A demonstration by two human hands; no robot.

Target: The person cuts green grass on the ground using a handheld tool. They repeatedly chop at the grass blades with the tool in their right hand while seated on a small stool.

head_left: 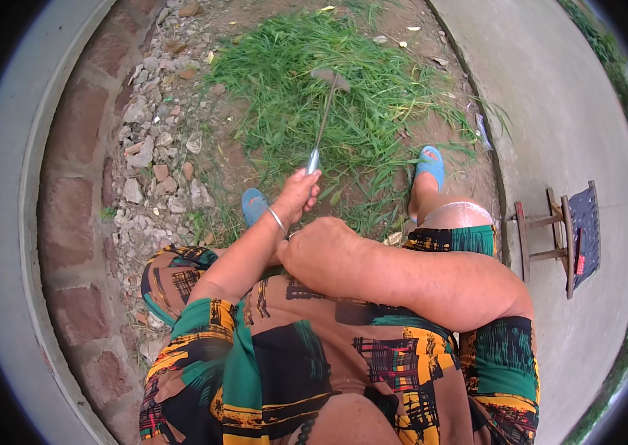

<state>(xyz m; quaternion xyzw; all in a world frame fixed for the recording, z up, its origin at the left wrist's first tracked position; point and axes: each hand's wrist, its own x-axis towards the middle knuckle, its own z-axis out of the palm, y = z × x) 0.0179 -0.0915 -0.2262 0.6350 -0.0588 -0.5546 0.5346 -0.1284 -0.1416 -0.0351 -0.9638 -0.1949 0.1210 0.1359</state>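
Note:
My left hand point(298, 194), with a metal bangle at its wrist, grips a short-handled hand hoe point(322, 125). Its thin metal shaft points away from me, and its curved crosswise blade point(331, 79) is over a heap of cut green grass point(314, 50); whether it touches the grass I cannot tell. My right forearm lies across my lap. At its end my right hand point(314, 242) bends down beside the left wrist, its fingers hidden, so its grip is unclear.
Broken stones and rubble point(144, 150) line a stone-and-mortar wall base point(77, 122) on the left. To the right runs a concrete slab point(542, 111) with a small folding stool point(583, 239). My feet wear blue slippers point(429, 167) on bare soil.

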